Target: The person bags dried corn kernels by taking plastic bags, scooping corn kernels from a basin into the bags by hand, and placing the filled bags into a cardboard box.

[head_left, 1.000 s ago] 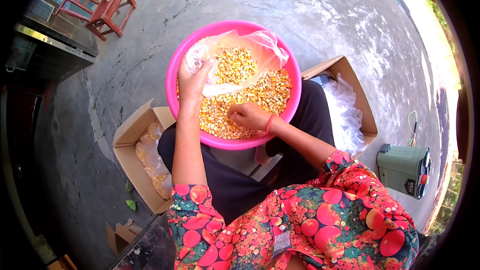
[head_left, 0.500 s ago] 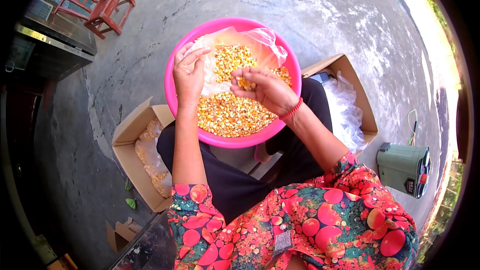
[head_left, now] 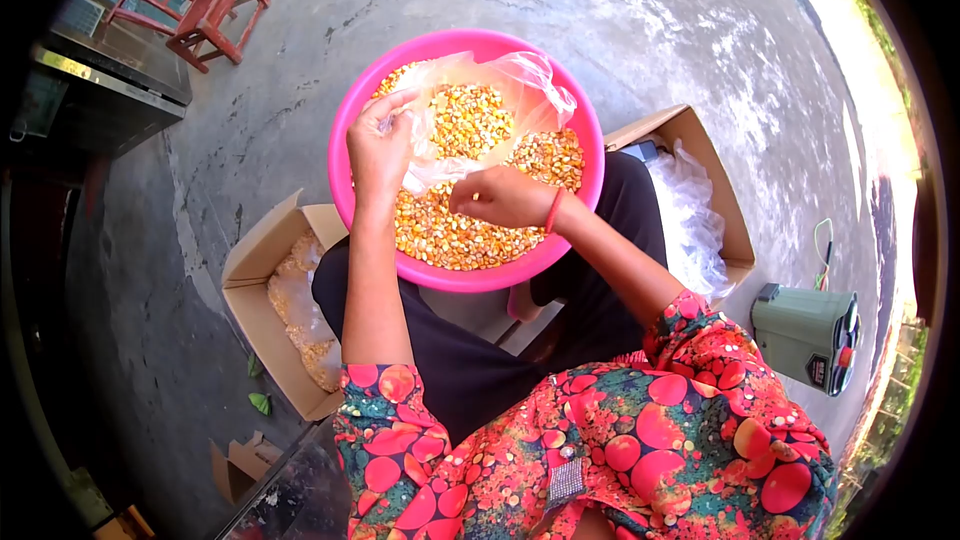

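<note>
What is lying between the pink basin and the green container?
In the head view, the person's right knee and a cardboard box of clear plastic lie between basin and container.

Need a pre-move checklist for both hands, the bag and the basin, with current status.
1. Left hand gripping the clear, thin plastic bag at its edge: ok.
2. Bag inside the round pink plastic basin: ok.
3. Loose yellow corn kernels within reach of the right hand: ok, it is just over them.
4. Right hand loaded: cannot tell, its curled fingers hide the palm.
5. Basin firmly supported: cannot tell, its underside is hidden.
</note>
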`<move>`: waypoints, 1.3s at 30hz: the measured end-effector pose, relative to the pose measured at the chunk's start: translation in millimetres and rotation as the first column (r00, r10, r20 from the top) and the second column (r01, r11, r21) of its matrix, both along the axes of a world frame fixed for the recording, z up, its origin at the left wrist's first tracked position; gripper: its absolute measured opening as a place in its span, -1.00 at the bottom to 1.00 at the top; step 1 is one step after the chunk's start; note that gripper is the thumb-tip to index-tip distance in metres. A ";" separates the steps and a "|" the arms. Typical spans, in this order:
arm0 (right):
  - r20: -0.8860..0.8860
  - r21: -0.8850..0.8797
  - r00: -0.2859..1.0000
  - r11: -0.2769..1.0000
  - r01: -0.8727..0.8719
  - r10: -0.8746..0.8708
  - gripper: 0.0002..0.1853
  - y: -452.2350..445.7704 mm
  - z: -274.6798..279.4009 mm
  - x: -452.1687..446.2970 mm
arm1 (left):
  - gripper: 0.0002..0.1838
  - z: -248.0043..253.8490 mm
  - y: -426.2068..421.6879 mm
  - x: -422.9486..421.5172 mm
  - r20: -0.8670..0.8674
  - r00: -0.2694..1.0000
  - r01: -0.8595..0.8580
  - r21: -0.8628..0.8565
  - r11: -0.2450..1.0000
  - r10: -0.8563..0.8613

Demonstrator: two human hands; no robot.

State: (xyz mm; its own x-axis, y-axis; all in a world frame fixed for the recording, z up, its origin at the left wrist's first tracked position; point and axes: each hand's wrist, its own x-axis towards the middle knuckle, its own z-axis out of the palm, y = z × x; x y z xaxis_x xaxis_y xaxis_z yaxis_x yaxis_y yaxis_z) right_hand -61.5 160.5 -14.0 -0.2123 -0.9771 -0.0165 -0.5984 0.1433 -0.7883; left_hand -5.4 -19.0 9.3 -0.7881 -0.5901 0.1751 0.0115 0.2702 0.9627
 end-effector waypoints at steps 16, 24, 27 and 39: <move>0.426 0.176 0.878 0.972 0.158 -0.220 -0.79 15.5 -39.1 28.3 | -0.74 1.0 -1.7 2.7 0.001 0.997 -0.082 0.089 0.993 0.082; 0.856 0.339 0.318 0.908 0.247 -0.407 -0.79 37.9 -20.6 18.3 | -0.74 1.4 -0.1 2.6 0.015 0.998 -0.060 0.059 0.996 0.059; 0.923 0.308 0.154 0.917 0.253 -0.353 -0.78 40.9 -10.1 22.0 | -0.73 -0.5 -1.9 2.7 0.017 0.998 -0.062 0.055 0.997 0.061; 0.169 -0.247 0.896 0.863 0.441 -0.410 -0.73 -4.6 44.3 -44.2 | -0.69 2.0 0.0 2.2 0.017 0.998 -0.062 0.031 0.998 0.061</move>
State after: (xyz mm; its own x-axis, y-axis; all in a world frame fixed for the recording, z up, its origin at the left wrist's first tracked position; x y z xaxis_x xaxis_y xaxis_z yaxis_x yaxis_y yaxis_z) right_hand -105.8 155.9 30.3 -0.6206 -0.7608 0.1896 -0.4377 0.1356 -0.8888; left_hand -3.1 -19.0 11.4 -0.7526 -0.6428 0.1428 -0.0200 0.2391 0.9708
